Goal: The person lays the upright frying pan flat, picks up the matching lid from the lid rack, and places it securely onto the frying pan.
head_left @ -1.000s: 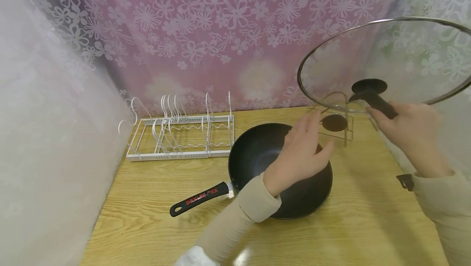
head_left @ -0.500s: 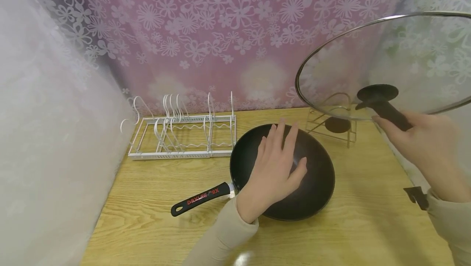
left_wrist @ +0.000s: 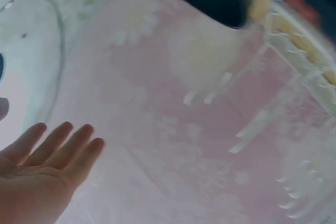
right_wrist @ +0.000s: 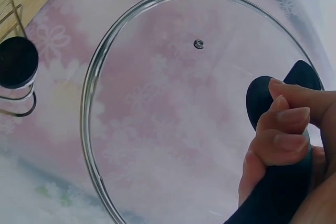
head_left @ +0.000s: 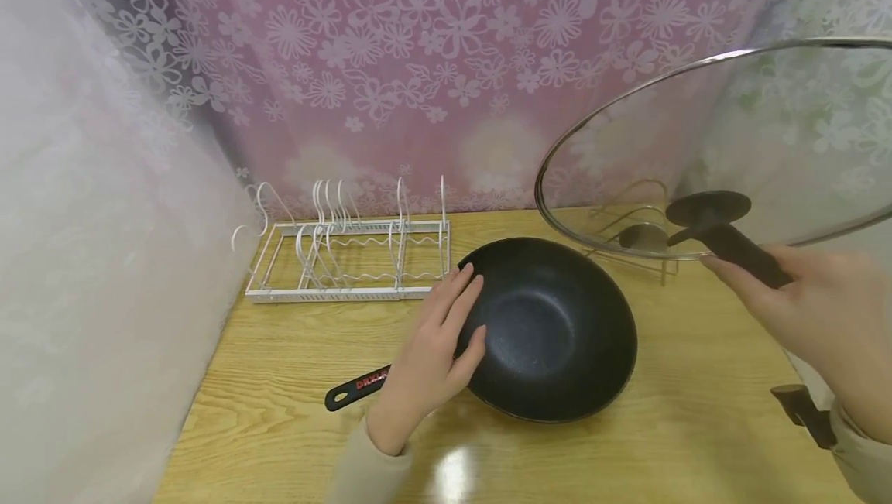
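While the right hand (head_left: pixel 832 318) grips the glass lid (head_left: pixel 697 148) by its black knob (head_left: pixel 742 247), the left hand (head_left: pixel 428 357), fingers extended, is nearer to the wok (head_left: pixel 550 322), over its left rim; this wok stands on the table (head_left: pixel 279 357), its handle (head_left: pixel 357 388) pointing left and toward the person.

Red capitals (head_left: pixel 372 380) on black pan handle (head_left: pixel 354 390): "DRX" legible, rest partly covered, unclear.

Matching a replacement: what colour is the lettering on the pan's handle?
Red lettering, clearest in head view.
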{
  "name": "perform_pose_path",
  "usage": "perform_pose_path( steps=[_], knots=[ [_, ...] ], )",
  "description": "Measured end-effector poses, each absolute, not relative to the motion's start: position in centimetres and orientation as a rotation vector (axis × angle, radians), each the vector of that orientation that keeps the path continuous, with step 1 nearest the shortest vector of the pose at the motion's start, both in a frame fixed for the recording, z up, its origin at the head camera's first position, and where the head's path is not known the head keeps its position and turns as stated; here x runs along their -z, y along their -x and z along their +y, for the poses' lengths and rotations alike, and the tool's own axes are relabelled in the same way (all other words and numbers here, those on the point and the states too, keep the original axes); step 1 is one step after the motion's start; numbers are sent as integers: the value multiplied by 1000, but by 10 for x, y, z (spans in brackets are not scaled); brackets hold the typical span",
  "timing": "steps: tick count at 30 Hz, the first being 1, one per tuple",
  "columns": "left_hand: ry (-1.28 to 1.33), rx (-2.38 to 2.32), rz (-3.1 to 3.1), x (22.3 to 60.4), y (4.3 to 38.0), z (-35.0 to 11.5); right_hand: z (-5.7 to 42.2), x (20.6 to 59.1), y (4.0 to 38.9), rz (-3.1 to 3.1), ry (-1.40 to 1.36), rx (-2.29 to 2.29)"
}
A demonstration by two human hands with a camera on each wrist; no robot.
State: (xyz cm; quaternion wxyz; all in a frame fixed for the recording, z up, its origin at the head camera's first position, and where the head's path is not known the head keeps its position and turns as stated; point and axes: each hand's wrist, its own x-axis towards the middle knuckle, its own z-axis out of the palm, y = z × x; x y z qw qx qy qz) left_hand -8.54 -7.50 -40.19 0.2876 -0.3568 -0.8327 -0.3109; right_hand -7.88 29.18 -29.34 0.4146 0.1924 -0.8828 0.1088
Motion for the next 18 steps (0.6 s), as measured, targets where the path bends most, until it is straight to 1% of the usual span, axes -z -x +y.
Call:
perform_pose_path(
  steps=[10, 18],
  knots=[
    [836, 908, -2212, 440, 76, -124, 276, 290, 59, -2289, -481, -504],
    [854, 982, -2188, 474, 69, -152, 261, 301, 55, -2270, -572, -626]
  ],
)
